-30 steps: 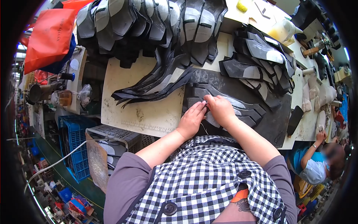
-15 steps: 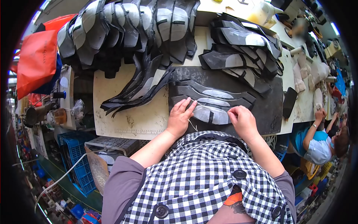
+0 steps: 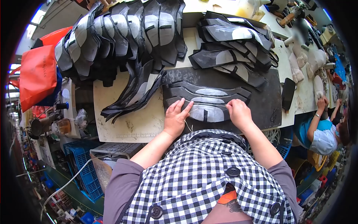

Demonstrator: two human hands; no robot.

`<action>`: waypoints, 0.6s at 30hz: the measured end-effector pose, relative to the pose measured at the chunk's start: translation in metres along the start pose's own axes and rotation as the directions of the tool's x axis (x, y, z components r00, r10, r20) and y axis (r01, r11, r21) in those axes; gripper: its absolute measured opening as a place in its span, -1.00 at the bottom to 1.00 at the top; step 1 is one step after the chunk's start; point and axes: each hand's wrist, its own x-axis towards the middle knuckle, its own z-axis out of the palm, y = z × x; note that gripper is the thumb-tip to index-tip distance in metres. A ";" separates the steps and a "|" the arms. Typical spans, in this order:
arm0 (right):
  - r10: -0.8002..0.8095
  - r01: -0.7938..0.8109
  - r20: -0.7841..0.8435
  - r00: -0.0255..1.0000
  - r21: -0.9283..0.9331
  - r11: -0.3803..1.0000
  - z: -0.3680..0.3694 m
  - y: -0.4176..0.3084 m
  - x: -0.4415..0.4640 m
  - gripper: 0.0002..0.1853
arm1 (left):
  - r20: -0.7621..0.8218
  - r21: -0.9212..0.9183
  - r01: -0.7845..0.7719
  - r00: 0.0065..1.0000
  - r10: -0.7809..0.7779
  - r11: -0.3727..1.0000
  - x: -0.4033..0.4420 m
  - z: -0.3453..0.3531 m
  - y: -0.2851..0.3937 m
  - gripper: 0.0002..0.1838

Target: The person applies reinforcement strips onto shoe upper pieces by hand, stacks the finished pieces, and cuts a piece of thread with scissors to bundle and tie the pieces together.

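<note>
Black shoe-upper pieces with grey patches lie in a short row before me; the nearest upper piece [image 3: 210, 112] is between my hands. A thin white cord [image 3: 209, 104] runs along its upper edge, and a loose end of it hangs below my left fingers. My left hand [image 3: 175, 117] rests on the left part of the piece, fingers stretched out and pressing on the cord. At the right end, my right hand [image 3: 239, 114] is closed in a pinch on the cord. Its fingertips hide the cord's end there.
A dark mat [image 3: 266, 102] lies on the pale table [image 3: 125, 128]. Stacks of black pieces [image 3: 145, 31] stand at the back left, more pieces [image 3: 235, 37] at the back right. A dark phone-like slab [image 3: 288, 94] lies right. Another person [image 3: 322, 138] works at far right.
The view has shifted slightly, so the table items appear a little to the left. Both hands stay at about the same places on the piece, the cord still between them.
</note>
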 end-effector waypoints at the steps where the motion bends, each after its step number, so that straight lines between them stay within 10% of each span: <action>1: 0.040 -0.040 0.001 0.999 0.035 0.999 0.004 0.002 0.001 -0.81 | 0.000 0.006 0.001 1.000 -0.001 1.000 0.001 -0.001 0.001 -0.43; 5: 0.175 -0.187 0.074 0.982 0.226 0.956 0.002 0.009 0.007 -0.73 | -0.060 0.138 -0.019 0.998 0.027 0.990 0.006 -0.014 0.014 -0.46; 10: 0.176 -0.193 0.086 0.981 0.262 0.946 0.016 0.024 0.010 -0.70 | 0.031 -0.051 -0.437 0.898 0.438 0.898 0.038 0.000 0.049 -0.39; 18: 0.211 -0.214 0.040 0.977 0.273 0.938 0.018 0.021 0.012 -0.70 | 0.216 0.166 -0.433 0.892 0.396 0.886 0.057 0.012 0.068 -0.42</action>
